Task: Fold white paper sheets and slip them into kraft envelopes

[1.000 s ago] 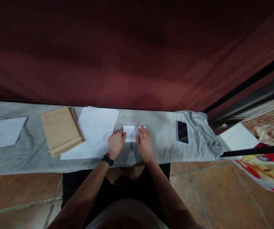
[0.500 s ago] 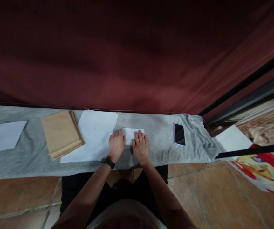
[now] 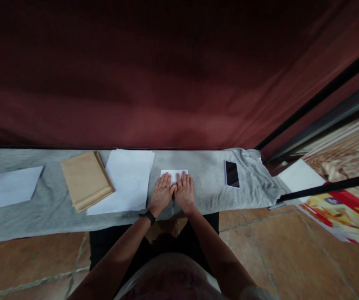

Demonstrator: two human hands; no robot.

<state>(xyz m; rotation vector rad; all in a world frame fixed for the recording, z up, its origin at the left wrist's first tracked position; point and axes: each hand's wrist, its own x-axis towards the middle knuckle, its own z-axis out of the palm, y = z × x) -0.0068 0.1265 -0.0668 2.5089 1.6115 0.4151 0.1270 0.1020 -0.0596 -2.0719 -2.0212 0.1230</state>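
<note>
A small white piece of folded paper (image 3: 173, 172) lies on the grey cloth in front of me, its lower part covered by my hands. My left hand (image 3: 161, 194) rests flat on its left side, fingers stretched forward; a dark watch is on that wrist. On the right side of the paper my right hand (image 3: 185, 192) lies flat too, with its fingers extended. The two thumbs meet or nearly meet over the middle. Just left of my left hand are several large white sheets (image 3: 129, 179), spread loosely in a pile.
Brown envelopes (image 3: 86, 177) are stacked partly over the white sheets. Another white sheet (image 3: 9, 187) lies far left. A phone (image 3: 232, 174) rests on the grey cloth (image 3: 204, 183) at right. A dark red curtain (image 3: 167, 96) hangs behind; a printed box (image 3: 342, 214) stands beyond black bars.
My left hand has moved right from the paper's left edge onto the paper, beside my right hand. The view has shifted slightly.
</note>
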